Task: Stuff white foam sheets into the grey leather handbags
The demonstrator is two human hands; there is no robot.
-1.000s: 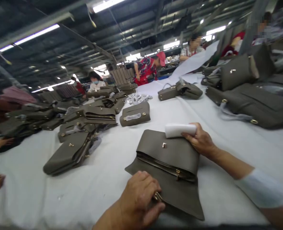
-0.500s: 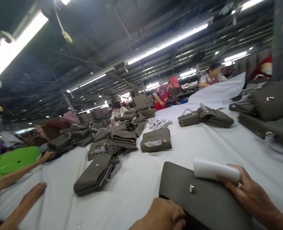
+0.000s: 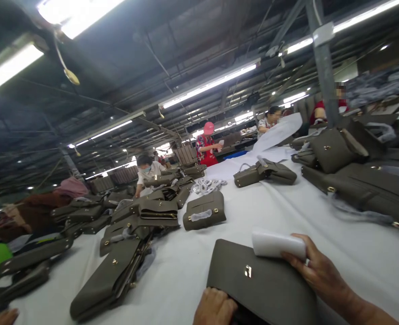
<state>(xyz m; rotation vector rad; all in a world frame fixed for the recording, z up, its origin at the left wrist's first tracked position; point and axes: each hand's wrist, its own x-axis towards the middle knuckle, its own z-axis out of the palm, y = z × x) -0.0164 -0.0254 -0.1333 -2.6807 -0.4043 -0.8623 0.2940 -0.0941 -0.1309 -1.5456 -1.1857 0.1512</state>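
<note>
An olive-grey handbag (image 3: 253, 275) with a gold clasp lies in front of me on the white-covered table. My left hand (image 3: 215, 307) is closed on the bag's near left edge; its fingertips are hidden under the flap. In my right hand (image 3: 314, 264) is a rolled white sheet (image 3: 277, 244), pinched between thumb and fingers. The roll rests on or just over the bag's far right edge; I cannot tell if it touches. To the left lies another olive-grey bag (image 3: 101, 275), its side gaping.
A smaller bag (image 3: 204, 210) with a wrapped handle lies ahead. Bags are piled left and on the right (image 3: 364, 180). A heap of pale straps (image 3: 208, 185) sits further back. Co-workers (image 3: 206, 144) stand beyond the table. Another person's hand (image 3: 8, 317) shows at lower left.
My view has swung right, so most things sit further left. Both my hands keep their hold on the bag and roll. The co-worker in the red cap now stands more upright.
</note>
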